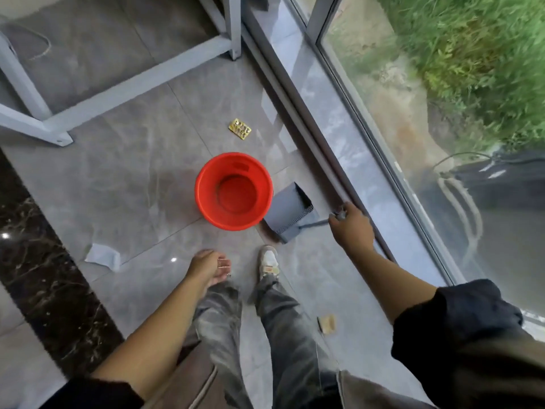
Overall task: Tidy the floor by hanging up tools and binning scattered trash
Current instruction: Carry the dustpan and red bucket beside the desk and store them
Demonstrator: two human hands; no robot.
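Note:
A red bucket [234, 191] stands empty on the grey tiled floor. Just right of it a grey dustpan [290, 212] rests on the floor, and my right hand [352, 227] grips the top of its thin handle. My left hand [209, 267] hangs loose over my left leg with fingers apart, holding nothing. Scattered trash lies around: a gold blister pack [239, 129] beyond the bucket, a crumpled white paper [101, 256] to the left, and a small tan scrap [327, 323] by my right leg.
A grey metal rack frame [129, 84] stands at the upper left. A glass wall with a raised sill [339, 137] runs along the right. A dark marble strip [44, 267] crosses the floor on the left. My feet are just behind the bucket.

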